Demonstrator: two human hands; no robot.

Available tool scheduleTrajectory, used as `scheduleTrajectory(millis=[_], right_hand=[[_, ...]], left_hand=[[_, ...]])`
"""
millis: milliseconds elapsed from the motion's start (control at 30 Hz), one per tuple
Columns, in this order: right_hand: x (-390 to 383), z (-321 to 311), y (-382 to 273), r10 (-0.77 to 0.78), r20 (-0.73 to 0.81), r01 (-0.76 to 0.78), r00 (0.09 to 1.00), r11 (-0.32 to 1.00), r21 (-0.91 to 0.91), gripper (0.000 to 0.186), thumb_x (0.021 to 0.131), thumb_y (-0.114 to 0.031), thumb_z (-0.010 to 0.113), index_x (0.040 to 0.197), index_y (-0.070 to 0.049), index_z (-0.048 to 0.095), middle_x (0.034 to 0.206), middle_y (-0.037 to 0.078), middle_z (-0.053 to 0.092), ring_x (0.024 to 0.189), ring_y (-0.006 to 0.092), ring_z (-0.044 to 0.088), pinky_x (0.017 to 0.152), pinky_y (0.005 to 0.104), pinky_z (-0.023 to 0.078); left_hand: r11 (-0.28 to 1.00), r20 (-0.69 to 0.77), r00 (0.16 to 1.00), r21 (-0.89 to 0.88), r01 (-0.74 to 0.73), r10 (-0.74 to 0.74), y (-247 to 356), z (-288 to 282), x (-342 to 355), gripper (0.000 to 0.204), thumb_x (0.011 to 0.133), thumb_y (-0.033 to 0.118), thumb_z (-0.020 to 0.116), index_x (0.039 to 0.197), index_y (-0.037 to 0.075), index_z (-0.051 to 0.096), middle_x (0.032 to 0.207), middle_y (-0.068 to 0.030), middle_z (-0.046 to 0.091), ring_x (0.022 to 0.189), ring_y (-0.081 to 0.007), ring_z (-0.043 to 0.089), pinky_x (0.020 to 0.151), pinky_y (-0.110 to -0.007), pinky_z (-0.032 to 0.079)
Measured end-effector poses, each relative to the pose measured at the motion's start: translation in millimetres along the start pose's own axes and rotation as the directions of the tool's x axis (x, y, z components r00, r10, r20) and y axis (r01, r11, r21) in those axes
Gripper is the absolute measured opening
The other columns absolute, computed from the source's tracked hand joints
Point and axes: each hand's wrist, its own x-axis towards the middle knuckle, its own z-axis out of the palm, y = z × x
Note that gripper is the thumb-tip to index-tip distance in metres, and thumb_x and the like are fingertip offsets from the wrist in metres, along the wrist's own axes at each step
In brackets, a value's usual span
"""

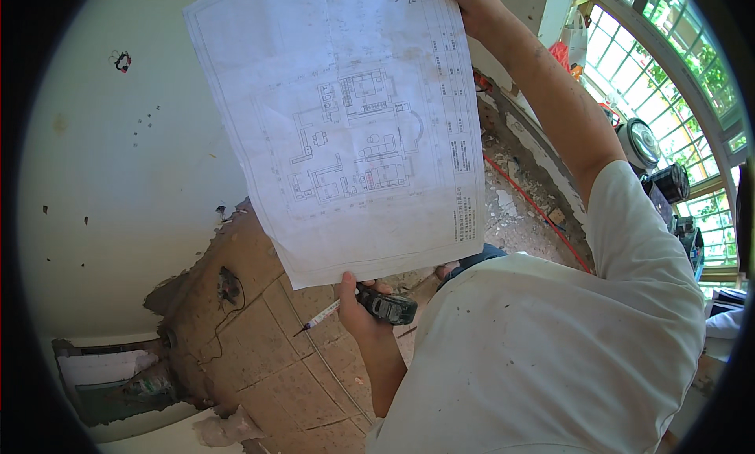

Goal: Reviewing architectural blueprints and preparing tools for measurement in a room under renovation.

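Observation:
A large white floor plan sheet (pixel 314 242), creased and printed with a room layout, is held up in front of me. My right hand (pixel 473 4) grips its upper edge, the fingers partly hidden behind the paper or cut off by the frame. Below the sheet, my left hand (pixel 363 311) is closed around a palm-sized black tool (pixel 387 305); its exact kind is unclear. A slim white marker-like pen (pixel 321 315) with a dark tip also sticks out of that hand. My left thumb reaches the sheet's lower edge; whether it presses on the paper I cannot tell.
Brown, marked floor (pixel 291 375) lies below, with a dark cable (pixel 224 320) along it. A stained white wall (pixel 149 179) fills the left. Rubble and a red hose or cable (pixel 535 206) lie behind the sheet. Barred windows (pixel 629 53) and a round container (pixel 641 143) stand at right.

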Motion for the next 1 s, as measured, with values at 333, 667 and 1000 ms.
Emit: scheduleTrajectory(millis=[333, 667, 1000], right_hand=[[2, -7, -3, 0.098, -0.305, -0.127, 0.947, 0.989, -0.076, 0.026, 0.093, -0.016, 0.054, 0.102, 0.007, 0.058, 0.083, 0.015, 0.068, 0.068, 0.0237, 0.069, 0.067, 0.0383, 0.059], [-5, -3, -12, 0.049, -0.27, -0.082, 0.962, 0.99, -0.116, 0.026, 0.094, -0.017, 0.053, 0.102, 0.008, 0.058, 0.083, 0.014, 0.068, 0.069, 0.022, 0.069, 0.068, 0.0364, 0.058], [-6, 9, -12, 0.07, -0.296, -0.097, 0.952, 0.992, -0.077, 0.025, 0.094, -0.016, 0.054, 0.101, 0.008, 0.058, 0.083, 0.014, 0.068, 0.069, 0.022, 0.068, 0.068, 0.0357, 0.058]], left_hand=[[1.0, 0.007, 1.0, -0.003, 0.002, -0.002, -1, 1, 0, 0.017, 0.094, 0.025, 0.056, 0.094, 0.008, 0.054, 0.07, -0.0043, 0.055, 0.053, -0.0172, 0.056, 0.047, -0.028, 0.05], [1.0, 0.031, 0.999, 0.022, 0.006, -0.006, 0, 3, -3, 0.018, 0.094, 0.027, 0.056, 0.094, 0.009, 0.054, 0.071, -0.004, 0.056, 0.052, -0.0175, 0.057, 0.048, -0.029, 0.05], [0.999, 0.005, 1.0, 0.035, -0.006, 0.006, 2, 5, -3, 0.02, 0.093, 0.028, 0.057, 0.093, 0.008, 0.055, 0.071, -0.0037, 0.056, 0.052, -0.0174, 0.056, 0.048, -0.029, 0.05]])
